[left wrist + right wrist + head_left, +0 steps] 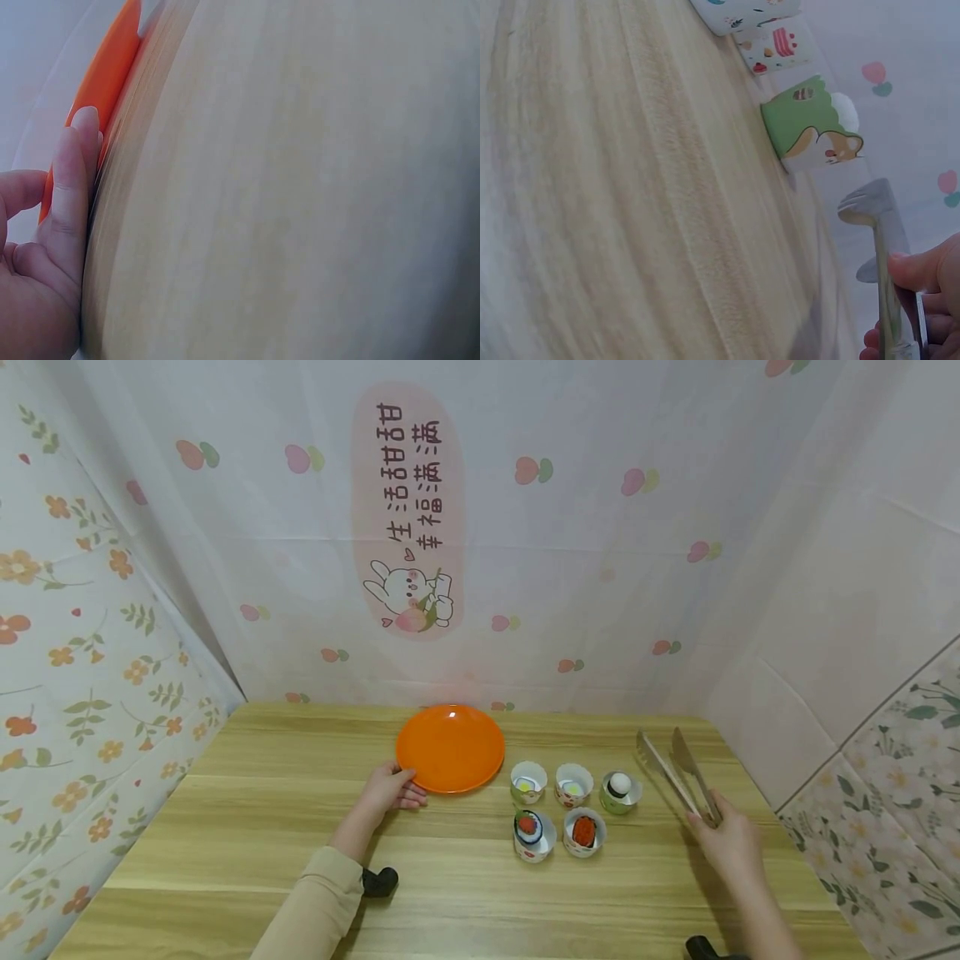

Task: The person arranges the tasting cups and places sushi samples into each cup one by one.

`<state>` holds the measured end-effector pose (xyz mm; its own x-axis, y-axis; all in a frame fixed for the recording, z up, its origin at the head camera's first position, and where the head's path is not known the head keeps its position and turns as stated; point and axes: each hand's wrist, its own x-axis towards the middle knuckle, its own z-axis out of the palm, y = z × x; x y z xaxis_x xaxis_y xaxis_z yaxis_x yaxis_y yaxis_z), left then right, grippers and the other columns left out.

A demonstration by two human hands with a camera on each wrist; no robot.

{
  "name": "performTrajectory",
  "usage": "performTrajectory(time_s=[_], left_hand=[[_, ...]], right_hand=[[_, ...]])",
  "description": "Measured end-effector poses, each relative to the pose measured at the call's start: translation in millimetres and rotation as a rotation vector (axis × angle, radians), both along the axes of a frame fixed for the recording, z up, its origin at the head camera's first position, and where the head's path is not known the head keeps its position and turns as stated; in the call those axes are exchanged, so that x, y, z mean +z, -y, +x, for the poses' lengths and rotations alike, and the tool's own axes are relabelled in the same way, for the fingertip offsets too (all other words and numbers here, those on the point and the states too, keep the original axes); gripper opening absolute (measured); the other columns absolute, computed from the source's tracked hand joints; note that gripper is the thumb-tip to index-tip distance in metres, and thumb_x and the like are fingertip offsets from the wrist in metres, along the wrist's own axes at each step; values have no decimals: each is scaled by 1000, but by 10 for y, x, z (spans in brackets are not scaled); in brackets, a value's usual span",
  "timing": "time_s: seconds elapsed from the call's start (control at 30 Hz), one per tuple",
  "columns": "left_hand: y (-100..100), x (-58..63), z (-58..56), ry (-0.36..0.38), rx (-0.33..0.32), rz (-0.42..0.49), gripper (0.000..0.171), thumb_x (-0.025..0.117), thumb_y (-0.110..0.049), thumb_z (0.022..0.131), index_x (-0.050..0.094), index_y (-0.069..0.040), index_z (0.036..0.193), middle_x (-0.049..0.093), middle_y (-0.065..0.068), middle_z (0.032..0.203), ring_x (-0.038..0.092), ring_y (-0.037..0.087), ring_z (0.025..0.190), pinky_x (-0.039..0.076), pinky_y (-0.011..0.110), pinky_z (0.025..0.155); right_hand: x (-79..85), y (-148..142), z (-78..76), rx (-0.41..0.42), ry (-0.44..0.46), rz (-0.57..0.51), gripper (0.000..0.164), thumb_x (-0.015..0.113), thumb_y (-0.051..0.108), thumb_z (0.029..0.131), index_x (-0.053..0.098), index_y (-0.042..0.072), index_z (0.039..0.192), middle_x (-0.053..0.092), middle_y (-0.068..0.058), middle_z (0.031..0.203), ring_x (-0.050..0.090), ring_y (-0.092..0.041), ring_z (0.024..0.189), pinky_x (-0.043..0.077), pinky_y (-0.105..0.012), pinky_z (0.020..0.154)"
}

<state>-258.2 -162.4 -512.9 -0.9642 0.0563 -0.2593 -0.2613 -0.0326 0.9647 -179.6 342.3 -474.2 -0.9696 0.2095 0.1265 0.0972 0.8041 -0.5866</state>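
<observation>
An orange plate [450,747] lies at the back middle of the wooden table. My left hand [386,793] pinches its near-left rim, with the thumb on top and the fingers low beside the edge. In my right hand [731,839] I grip metal tongs [671,772], their arms spread apart with nothing between the tips. Between the hands stand several small paper cups. A toy sushi roll [528,828] sits in one front cup, a red-topped sushi piece [584,832] in the other. A green cup [802,127] holds a white ball-like piece with a black band [619,785].
Two back cups [528,781] show yellow-green marks inside. A printed curtain [600,568] hangs right behind the table, and floral cloth [105,677] hangs on the left. Black wrist-camera mounts [381,882] stick out beside both wrists.
</observation>
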Motion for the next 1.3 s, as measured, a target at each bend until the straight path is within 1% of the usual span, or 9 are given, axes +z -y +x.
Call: performTrajectory(time_s=[0.1, 0.2, 0.37, 0.5, 0.63, 0.8, 0.87, 1.1, 1.3], left_hand=[[-1, 0, -1, 2, 2, 0, 20, 44, -7, 101, 45, 9, 113, 66, 17, 73, 68, 23, 61, 57, 30, 56], [-4, 1, -4, 7, 1, -1, 20, 44, -7, 101, 45, 9, 113, 66, 16, 73, 67, 22, 60, 57, 30, 56], [-7, 9, -4, 10, -1, 0, 20, 43, -7, 101, 45, 9, 113, 66, 16, 73, 67, 22, 60, 57, 30, 55], [-3, 10, 1, 5, 1, 2, 20, 44, -8, 101, 45, 9, 113, 66, 17, 73, 68, 23, 61, 57, 30, 56], [2, 4, 1, 0, -1, 5, 20, 45, -8, 101, 45, 9, 113, 66, 17, 74, 68, 23, 61, 57, 31, 56], [1, 7, 5, 5, -5, 3, 20, 44, -7, 101, 43, 9, 113, 67, 17, 73, 67, 21, 59, 57, 29, 55], [0, 11, 9, 4, -5, -2, 20, 43, -7, 101, 43, 9, 113, 66, 16, 72, 67, 20, 59, 57, 28, 54], [-4, 13, 12, 3, 0, 0, 19, 43, -7, 101, 45, 9, 112, 66, 16, 71, 67, 21, 59, 57, 29, 55], [-6, 8, 3, 9, 0, 5, 18, 43, -6, 101, 44, 9, 111, 66, 15, 70, 67, 20, 58, 56, 28, 54]], right_hand=[[-13, -2, -8, 2, 36, -14, 68, 61, 22, 94, 28, -14, 141, 35, -44, 131, 35, -61, 117, 35, -69, 92], [-30, -11, -16, 6, 67, -16, 69, 61, 23, 95, 26, -13, 142, 33, -43, 133, 33, -61, 119, 32, -69, 94], [-60, -25, -29, 6, 88, -4, 69, 61, 22, 94, 26, -13, 142, 31, -42, 135, 30, -61, 121, 30, -69, 96], [-79, -29, -33, 5, 85, 4, 69, 62, 23, 94, 28, -13, 142, 31, -42, 135, 30, -61, 121, 29, -69, 97], [-103, -33, -33, 10, 77, 9, 70, 62, 26, 94, 29, -13, 141, 32, -41, 135, 31, -61, 120, 31, -69, 95], [-140, -35, -27, 20, 75, 19, 71, 59, 30, 95, 28, -14, 141, 34, -43, 133, 36, -62, 116, 39, -68, 87], [-148, -33, -28, 23, 68, 24, 70, 59, 30, 96, 28, -14, 141, 35, -43, 132, 38, -62, 114, 41, -68, 85], [-166, -29, -33, 25, 45, 21, 68, 62, 24, 94, 30, -15, 140, 38, -42, 131, 38, -60, 116, 38, -68, 89], [-173, -53, -45, 35, 68, 3, 70, 60, 28, 95, 28, -15, 140, 38, -42, 131, 40, -59, 115, 38, -67, 89]])
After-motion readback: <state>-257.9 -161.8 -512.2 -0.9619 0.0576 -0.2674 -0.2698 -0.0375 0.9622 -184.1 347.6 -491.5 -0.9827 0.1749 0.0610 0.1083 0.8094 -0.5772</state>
